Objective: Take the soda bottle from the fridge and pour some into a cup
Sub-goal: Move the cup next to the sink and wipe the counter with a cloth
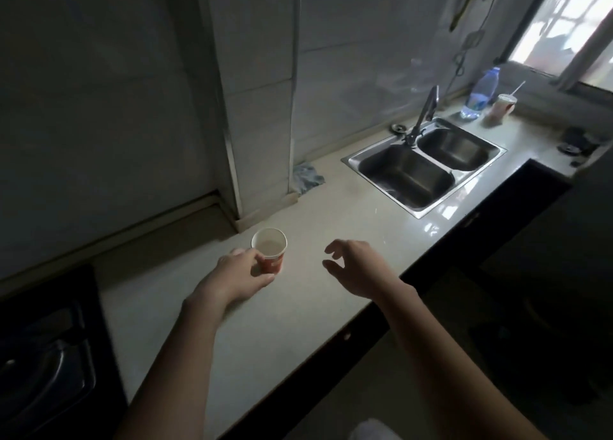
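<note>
Writing: pale marks on the red wall of the paper cup (270, 253), too blurred to read; a bluish label band low on the plastic bottle (481, 91), likewise unreadable.

Upright on the pale counter (298, 313), near left, just in front of the tiled wall corner: the paper cup, white-rimmed, pale brownish inside. Liquid or bare paper, cannot tell.

Gripped by the left hand (237, 274), thumb and fingers curled round its near-left side, forearm reaching in low over the counter from the near edge.

To the right of the cup and apart from it: the right hand (358, 267), hovering palm down above the counter, fingers loosely curled and spread, holding nothing.

Farther right, set into the counter: a steel double sink (350, 161) with a tap (426, 111) at its far rim. Beyond it, by the window (564, 25): the clear, blue-capped plastic bottle, upright, and just beside it on the right a lidded drink cup (501, 108) with a straw, brownish through its wall.

Against the wall left of the sink: a crumpled cloth (306, 177).
</note>
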Demonstrator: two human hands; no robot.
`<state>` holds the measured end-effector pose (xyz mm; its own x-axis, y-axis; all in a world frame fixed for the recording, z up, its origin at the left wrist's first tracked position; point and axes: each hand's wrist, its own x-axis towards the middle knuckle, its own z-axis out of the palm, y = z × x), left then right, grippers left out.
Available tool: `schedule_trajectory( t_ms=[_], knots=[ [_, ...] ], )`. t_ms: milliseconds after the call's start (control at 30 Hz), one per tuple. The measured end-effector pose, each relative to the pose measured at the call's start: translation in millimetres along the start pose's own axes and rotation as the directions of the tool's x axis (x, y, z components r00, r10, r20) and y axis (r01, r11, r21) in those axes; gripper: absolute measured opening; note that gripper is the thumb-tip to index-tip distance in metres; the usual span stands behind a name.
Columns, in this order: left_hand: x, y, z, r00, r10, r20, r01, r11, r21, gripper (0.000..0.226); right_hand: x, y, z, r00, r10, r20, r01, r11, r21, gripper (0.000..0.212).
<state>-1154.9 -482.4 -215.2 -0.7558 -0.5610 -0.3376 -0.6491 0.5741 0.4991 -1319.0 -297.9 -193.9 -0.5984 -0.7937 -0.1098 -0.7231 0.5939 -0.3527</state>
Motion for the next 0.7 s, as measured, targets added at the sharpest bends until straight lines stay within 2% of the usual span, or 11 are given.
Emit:
schedule_trajectory(
  t_ms=[100, 233, 467, 600, 700],
  knots=[
    [26.8, -1.5, 0.7, 0.995, -0.1, -0.018, 0.101, 0.994, 0.038, 0.054, 36.3, 16.0, 13.0, 0.998, -0.055, 0.01, 0.054, 0.997, 0.046, 0.03],
    [57.8, -1.2, 12.8, 0.968, -0.238, -0.077, 0.235, 0.971, -0.046, 0.07, 95.7, 46.1, 30.4, 0.98, -0.168, 0.107, 0.159, 0.983, 0.094, 0.032],
    [76.8, 17.8, 49.5, 0.84, -0.539, -0.063, 0.532, 0.841, -0.099, 0.087, 169.9, 69.2, 57.0, 0.873, -0.362, 0.326, 0.349, 0.932, 0.097, 0.048],
    [72.9, 18.0, 69.3, 0.808, -0.576, -0.12, 0.559, 0.816, -0.151, 0.084, 184.7, 64.1, 69.8, 0.793, -0.45, 0.411, 0.472, 0.88, 0.053, 0.065],
    [68.8, 14.8, 83.4, 0.803, -0.585, -0.116, 0.56, 0.807, -0.191, 0.089, 192.5, 55.0, 74.1, 0.787, -0.474, 0.394, 0.496, 0.867, 0.052, 0.076]
  ],
)
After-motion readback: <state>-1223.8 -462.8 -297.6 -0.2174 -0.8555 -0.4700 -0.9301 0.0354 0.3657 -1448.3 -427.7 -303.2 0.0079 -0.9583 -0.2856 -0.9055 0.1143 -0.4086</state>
